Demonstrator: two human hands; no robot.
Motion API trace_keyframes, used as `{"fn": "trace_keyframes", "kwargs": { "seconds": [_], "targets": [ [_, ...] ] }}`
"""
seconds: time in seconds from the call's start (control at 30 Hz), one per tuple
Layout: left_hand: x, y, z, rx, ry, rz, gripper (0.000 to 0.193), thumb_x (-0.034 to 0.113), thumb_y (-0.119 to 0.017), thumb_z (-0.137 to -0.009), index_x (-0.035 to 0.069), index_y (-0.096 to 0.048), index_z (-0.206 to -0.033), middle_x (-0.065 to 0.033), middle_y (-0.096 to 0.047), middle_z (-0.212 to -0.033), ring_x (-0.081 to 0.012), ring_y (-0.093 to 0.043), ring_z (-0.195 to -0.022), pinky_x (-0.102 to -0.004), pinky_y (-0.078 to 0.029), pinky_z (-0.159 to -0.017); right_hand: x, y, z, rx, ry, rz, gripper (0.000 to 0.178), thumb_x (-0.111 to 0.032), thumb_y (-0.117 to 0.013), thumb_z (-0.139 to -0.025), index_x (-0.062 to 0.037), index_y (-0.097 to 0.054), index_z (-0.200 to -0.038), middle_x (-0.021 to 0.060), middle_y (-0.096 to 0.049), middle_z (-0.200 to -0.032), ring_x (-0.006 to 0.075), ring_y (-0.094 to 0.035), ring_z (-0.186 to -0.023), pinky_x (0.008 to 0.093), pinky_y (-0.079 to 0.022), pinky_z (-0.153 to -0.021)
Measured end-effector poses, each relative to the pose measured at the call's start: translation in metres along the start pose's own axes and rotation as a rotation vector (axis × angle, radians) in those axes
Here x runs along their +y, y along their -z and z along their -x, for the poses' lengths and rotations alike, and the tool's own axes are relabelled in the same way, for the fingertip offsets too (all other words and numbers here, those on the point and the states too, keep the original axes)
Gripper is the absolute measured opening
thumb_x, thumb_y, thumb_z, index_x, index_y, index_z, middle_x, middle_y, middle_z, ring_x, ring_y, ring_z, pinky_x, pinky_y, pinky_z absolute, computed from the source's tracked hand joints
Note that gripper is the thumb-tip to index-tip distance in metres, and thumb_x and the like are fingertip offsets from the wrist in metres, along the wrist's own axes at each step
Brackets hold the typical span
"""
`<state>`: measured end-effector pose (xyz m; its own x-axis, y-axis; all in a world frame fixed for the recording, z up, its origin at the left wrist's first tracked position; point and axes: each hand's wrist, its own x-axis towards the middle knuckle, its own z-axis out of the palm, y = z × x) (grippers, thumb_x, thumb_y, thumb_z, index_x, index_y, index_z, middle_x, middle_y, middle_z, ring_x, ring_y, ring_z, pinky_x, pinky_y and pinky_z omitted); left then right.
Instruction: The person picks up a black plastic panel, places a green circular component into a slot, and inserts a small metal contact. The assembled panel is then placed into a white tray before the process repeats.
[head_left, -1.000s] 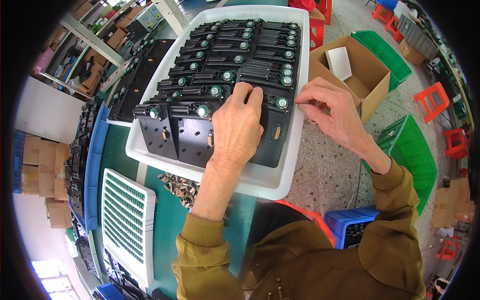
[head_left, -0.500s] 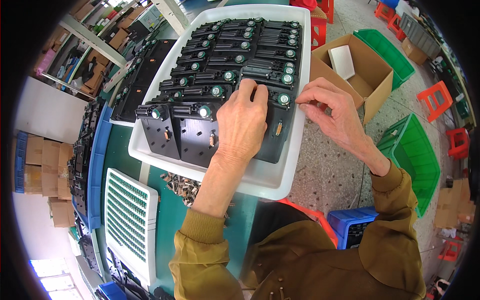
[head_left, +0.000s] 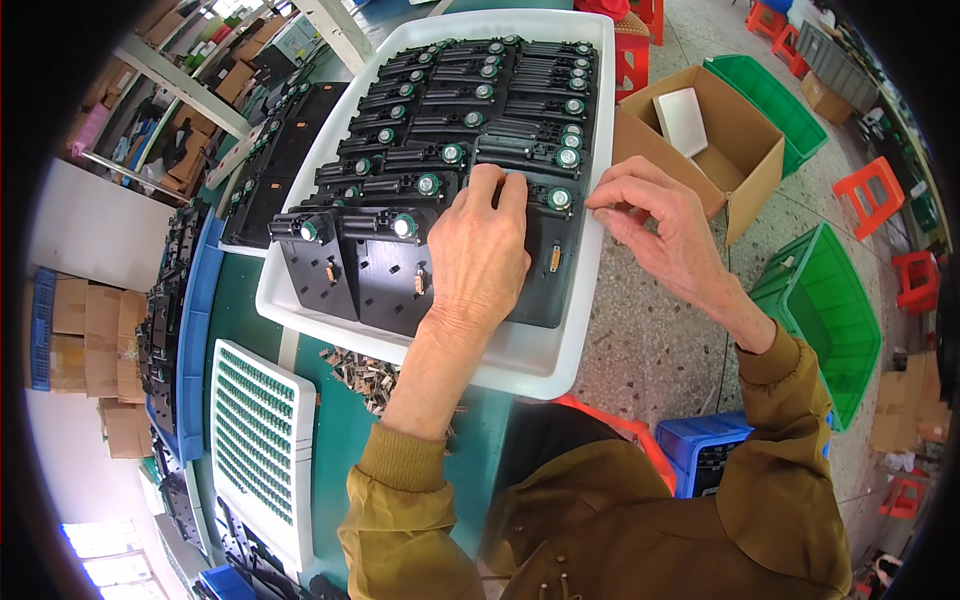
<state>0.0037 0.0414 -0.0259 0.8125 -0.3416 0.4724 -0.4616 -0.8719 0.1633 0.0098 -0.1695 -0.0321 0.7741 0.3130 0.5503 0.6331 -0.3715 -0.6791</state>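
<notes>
A white tray holds rows of black plastic panels, each with a round silver-and-green component at one end. My left hand lies over the nearest row, its fingers curled down on the upper edge of a black panel. That panel bears a small copper-coloured connector; its left part is hidden behind the hand. At the tray's right rim, beside the panel's round component, my right hand has thumb and fingers pinched together. Whatever is between those fingertips is too small to make out.
On the green table lie a pile of small metal connectors and a white board with rows of green pieces. A blue tray of black parts stands left. To the right are a cardboard box and a green crate.
The tray and its panels appear slightly further left in view. Both hands have shifted a little left with them, keeping nearly the same pose.
</notes>
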Motion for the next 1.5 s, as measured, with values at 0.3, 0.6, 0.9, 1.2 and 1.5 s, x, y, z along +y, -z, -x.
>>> {"fn": "trace_keyframes", "kwargs": {
  "seconds": [0.3, 0.6, 0.9, 1.2, 1.5],
  "targets": [
    [-0.001, 0.003, 0.001, 0.059, 0.001, -0.005, 0.044, -0.004, -0.071, -0.074, 0.004, -0.062, -0.117, -0.0084, -0.058, -0.116, -0.0294, -0.066, -0.09, -0.0397, -0.055, -0.071, 0.001, 0.002, 0.003, 0.002, -0.009, 0.001, 0.013, 0.005, -0.063, -0.085, -0.0013, -0.066, -0.096, 0.0061, -0.061, -0.093, 0.0165, -0.059, -0.072, 0.0273, -0.047, -0.061],
    [-0.007, 0.052, 0.012, 0.325, -0.142, 0.111, 0.041, -0.017, -0.066, -0.071, -0.002, -0.068, -0.109, -0.0122, -0.064, -0.11, -0.0234, -0.067, -0.082, -0.0301, -0.054, -0.069, -0.014, 0.004, 0.0, -0.047, -0.082, -0.005, 0.013, 0.004, -0.067, -0.083, 0.0001, -0.067, -0.096, 0.006, -0.063, -0.095, 0.0166, -0.062, -0.074, 0.0275, -0.049, -0.062],
    [-0.014, 0.11, 0.148, 0.334, -0.099, -0.029, 0.043, -0.008, -0.066, -0.058, -0.008, -0.068, -0.102, -0.0168, -0.065, -0.101, -0.0279, -0.066, -0.077, -0.0361, -0.056, -0.065, -0.08, -0.024, -0.034, -0.338, 0.172, -0.045, 0.02, 0.006, -0.068, -0.079, -0.0003, -0.065, -0.098, 0.0104, -0.062, -0.094, 0.0254, -0.063, -0.077, 0.0325, -0.049, -0.063],
    [0.009, 0.088, 0.236, 0.168, 0.147, 0.119, 0.047, 0.01, -0.065, -0.069, -0.004, -0.062, -0.114, -0.0135, -0.06, -0.106, -0.0289, -0.064, -0.085, -0.0374, -0.054, -0.069, -0.169, -0.09, -0.063, -0.975, 0.537, -0.014, 0.025, 0.001, -0.069, -0.074, 0.0007, -0.065, -0.099, 0.0137, -0.063, -0.096, 0.0356, -0.063, -0.084, 0.0408, -0.05, -0.071],
    [0.002, 0.055, 0.257, 0.379, 0.283, 0.169, 0.035, 0.008, -0.063, -0.07, -0.001, -0.059, -0.103, -0.0118, -0.054, -0.092, -0.0286, -0.062, -0.083, -0.0415, -0.051, -0.065, -0.265, -0.238, -0.052, -1.31, 0.718, -0.31, 0.022, -0.006, -0.07, -0.078, 0.003, -0.066, -0.097, 0.0145, -0.064, -0.083, 0.0277, -0.066, -0.072, 0.0406, -0.049, -0.065]
  ]
}}
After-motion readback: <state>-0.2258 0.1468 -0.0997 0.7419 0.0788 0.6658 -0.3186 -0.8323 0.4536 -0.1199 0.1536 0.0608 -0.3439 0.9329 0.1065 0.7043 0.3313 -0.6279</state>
